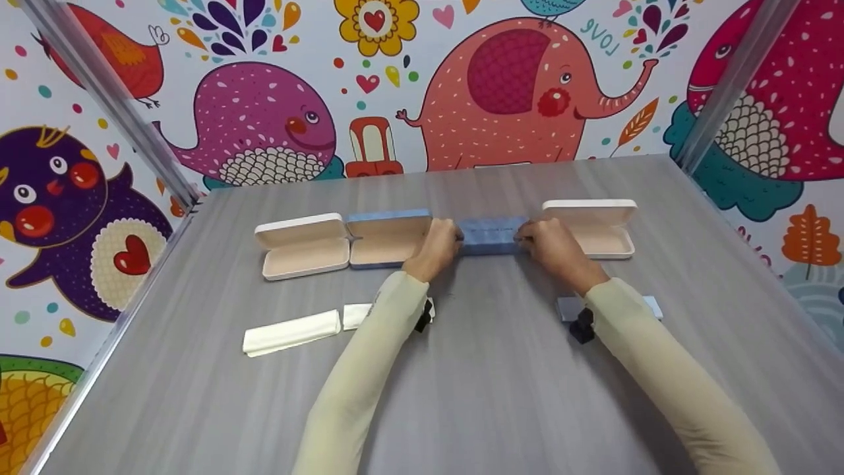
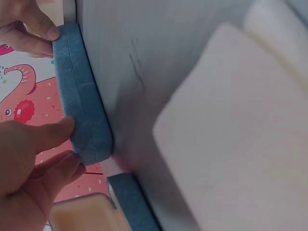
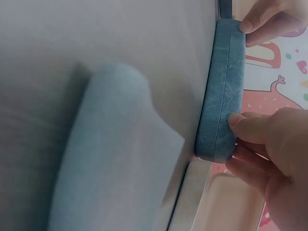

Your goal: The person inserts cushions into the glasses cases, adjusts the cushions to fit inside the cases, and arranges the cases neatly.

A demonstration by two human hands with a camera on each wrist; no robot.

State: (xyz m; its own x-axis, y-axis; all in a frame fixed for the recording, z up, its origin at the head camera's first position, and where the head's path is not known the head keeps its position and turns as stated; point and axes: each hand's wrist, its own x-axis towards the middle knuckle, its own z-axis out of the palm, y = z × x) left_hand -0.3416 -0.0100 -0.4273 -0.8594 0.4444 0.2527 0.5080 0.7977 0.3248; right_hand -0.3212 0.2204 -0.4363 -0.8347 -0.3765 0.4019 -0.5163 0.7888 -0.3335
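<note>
A closed blue glasses case [image 1: 493, 236] sits towards the back of the table between my two hands. My left hand [image 1: 436, 249] pinches its left end, thumb on the near side in the left wrist view, where the case [image 2: 83, 91] runs up to the other hand. At the opposite end, my right hand [image 1: 560, 252] grips the case [image 3: 220, 86] with thumb and fingers. An open blue glasses case [image 1: 389, 241] stands left of it, partly behind the left hand. Just beyond the right hand is an open white glasses case [image 1: 603, 227].
Another open white case [image 1: 304, 247] stands at the far left of the row. Nearer lie a folded cream cloth [image 1: 290, 333] and a second cream cloth [image 1: 356, 315] under the left forearm. A light blue cloth [image 1: 651, 307] and a grey-blue cloth [image 1: 568, 309] lie by the right forearm.
</note>
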